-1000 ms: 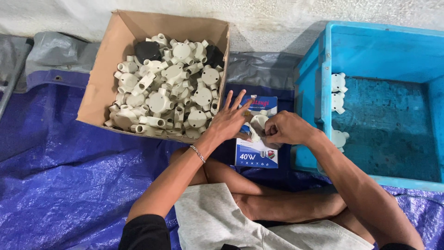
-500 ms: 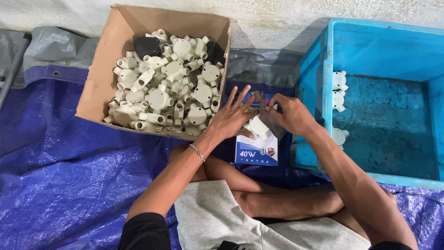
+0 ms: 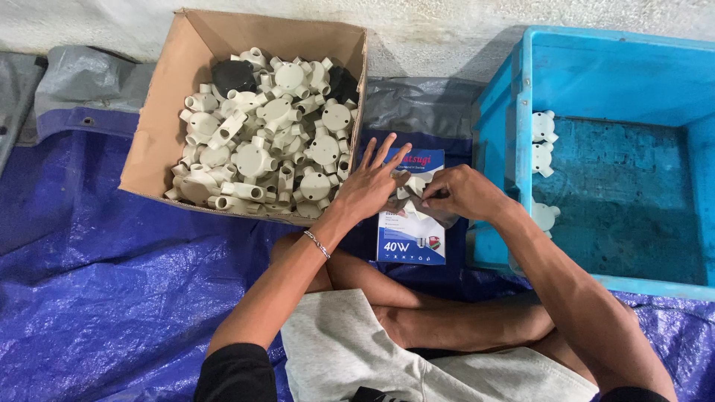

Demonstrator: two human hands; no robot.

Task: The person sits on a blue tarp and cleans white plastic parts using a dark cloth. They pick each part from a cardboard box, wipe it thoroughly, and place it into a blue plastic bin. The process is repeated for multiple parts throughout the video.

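Observation:
A cream plastic conduit junction box [image 3: 415, 184] sits between my two hands, above a small blue and white carton [image 3: 411, 240] lying on the tarp. My left hand [image 3: 370, 186] rests against the piece with fingers spread, a thin bracelet on its wrist. My right hand [image 3: 463, 193] pinches the piece from the right, with a bit of clear wrapping under it. Most of the piece is hidden by my fingers.
An open cardboard box [image 3: 159, 128] at upper left is full of several cream junction boxes [image 3: 268, 152] and two dark ones. A blue plastic crate [image 3: 596, 82] at right holds three cream pieces [image 3: 543, 145]. A blue tarp [image 3: 97, 283] covers the floor; my crossed legs lie below.
My hands have stayed together over the carton, shifting slightly as they work the cream piece. The fingers of my left hand remain spread.

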